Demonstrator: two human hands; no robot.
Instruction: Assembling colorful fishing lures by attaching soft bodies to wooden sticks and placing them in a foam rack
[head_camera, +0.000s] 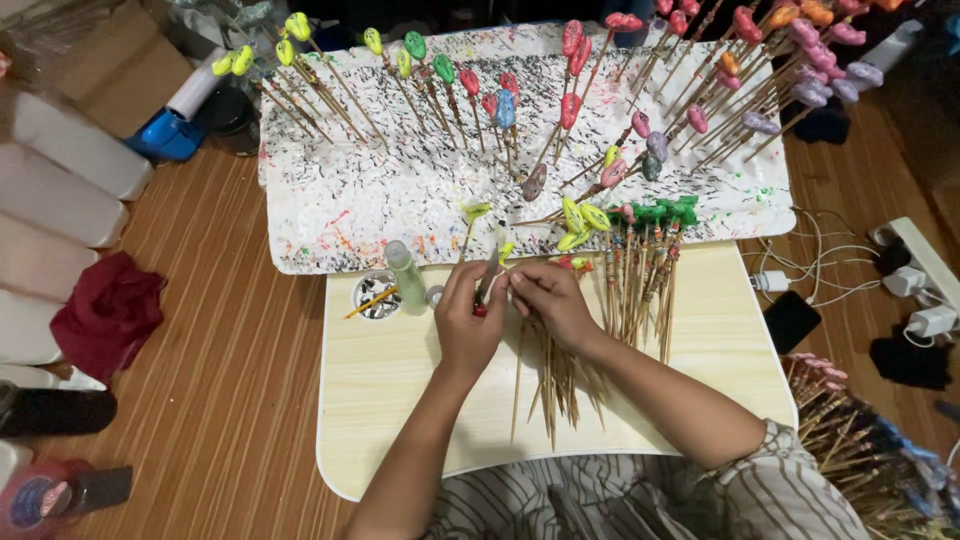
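Yellow paint is going on, I judge: my left hand (468, 318) grips a brush (487, 283), my right hand (552, 300) pinches a stick (505, 252); next needs steady dabbing

Hands (505, 305) over skewers (555, 385) (paint-speckled board (330, 200))

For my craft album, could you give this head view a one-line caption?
Left hand and right hand work a small brush over bamboo skewers on a pale lap table, painted pieces drying behind.
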